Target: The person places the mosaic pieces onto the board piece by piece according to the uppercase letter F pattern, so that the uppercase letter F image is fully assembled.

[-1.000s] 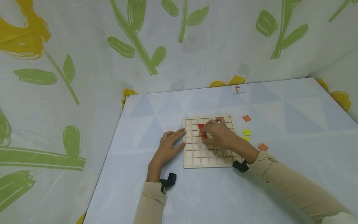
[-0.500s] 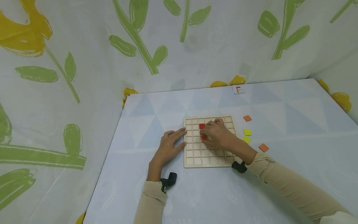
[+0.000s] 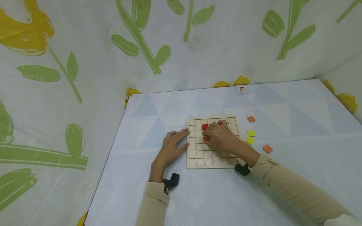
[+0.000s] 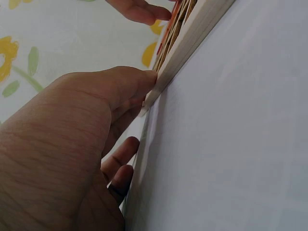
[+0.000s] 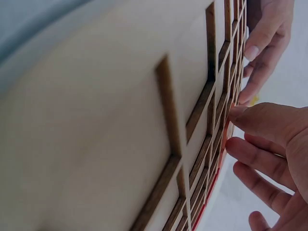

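Your right hand [image 3: 220, 135] sets thumb and index finger narrowly apart at an orange tile [image 3: 206, 139] in the gridded wooden board [image 3: 207, 162]; you cannot tell whether they pinch it. It lies at the hand's 8 o'clock, a red tile [image 3: 205, 126] at its 10. Your left hand [image 3: 171, 147], fingers spread, touches the board's rim at 9 o'clock. Faint tablecloth lettering [image 3: 180, 223] at the board's 7 o'clock is unreadable.

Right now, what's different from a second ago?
The right hand has shifted slightly left over the board, and more of a red tile shows beside it. Nothing was clearly picked up or let go. The left hand stayed at the board's left edge; the loose orange tiles and yellow tiles stayed put.
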The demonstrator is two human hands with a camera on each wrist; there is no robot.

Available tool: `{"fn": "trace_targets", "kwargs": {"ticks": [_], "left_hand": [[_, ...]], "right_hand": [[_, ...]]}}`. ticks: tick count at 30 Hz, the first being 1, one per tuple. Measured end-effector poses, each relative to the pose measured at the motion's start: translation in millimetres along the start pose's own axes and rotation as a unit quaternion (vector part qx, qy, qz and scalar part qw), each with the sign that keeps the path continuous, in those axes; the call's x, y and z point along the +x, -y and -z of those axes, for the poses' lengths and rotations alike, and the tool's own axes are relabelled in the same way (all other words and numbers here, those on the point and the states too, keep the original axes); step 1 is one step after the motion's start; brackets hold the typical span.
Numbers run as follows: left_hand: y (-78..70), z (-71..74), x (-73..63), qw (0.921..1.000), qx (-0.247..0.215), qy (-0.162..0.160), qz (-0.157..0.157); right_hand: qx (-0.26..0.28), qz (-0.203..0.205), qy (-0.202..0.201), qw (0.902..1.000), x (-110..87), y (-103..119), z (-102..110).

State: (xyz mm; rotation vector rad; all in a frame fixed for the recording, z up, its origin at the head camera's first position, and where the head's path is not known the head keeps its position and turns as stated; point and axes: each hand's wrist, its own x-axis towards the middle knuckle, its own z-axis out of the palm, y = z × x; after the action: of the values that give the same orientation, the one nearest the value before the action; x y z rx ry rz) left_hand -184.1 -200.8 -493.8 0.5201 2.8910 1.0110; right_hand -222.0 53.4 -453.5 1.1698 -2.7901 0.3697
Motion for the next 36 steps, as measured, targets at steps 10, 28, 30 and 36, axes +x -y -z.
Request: {"fn": "trace_targets", "kwargs": {"ticks": [10, 28, 30, 36], "left_hand": [[2.3, -2.0, 0.8, 1.0000, 0.005, 0.000, 0.001], [4.0, -3.3, 1.6, 0.9999, 0.004, 0.008, 0.012], [4.0, -3.9, 1.4, 0.9999, 0.003, 0.008, 0.012], [0.9, -3.8, 1.9, 0.9999, -0.003, 0.010, 0.011]], "right_hand": [[0.050, 0.011, -0.048, 0.9976, -16.8, -10, 10], [0.073, -0.064, -0.034, 0.9947, -76.2, -39, 31], [0.071, -0.073, -0.031, 0.9943, -82.9, -43, 33], [0.075, -0.097, -0.019, 0.9923, -103.7, -54, 40]]}}
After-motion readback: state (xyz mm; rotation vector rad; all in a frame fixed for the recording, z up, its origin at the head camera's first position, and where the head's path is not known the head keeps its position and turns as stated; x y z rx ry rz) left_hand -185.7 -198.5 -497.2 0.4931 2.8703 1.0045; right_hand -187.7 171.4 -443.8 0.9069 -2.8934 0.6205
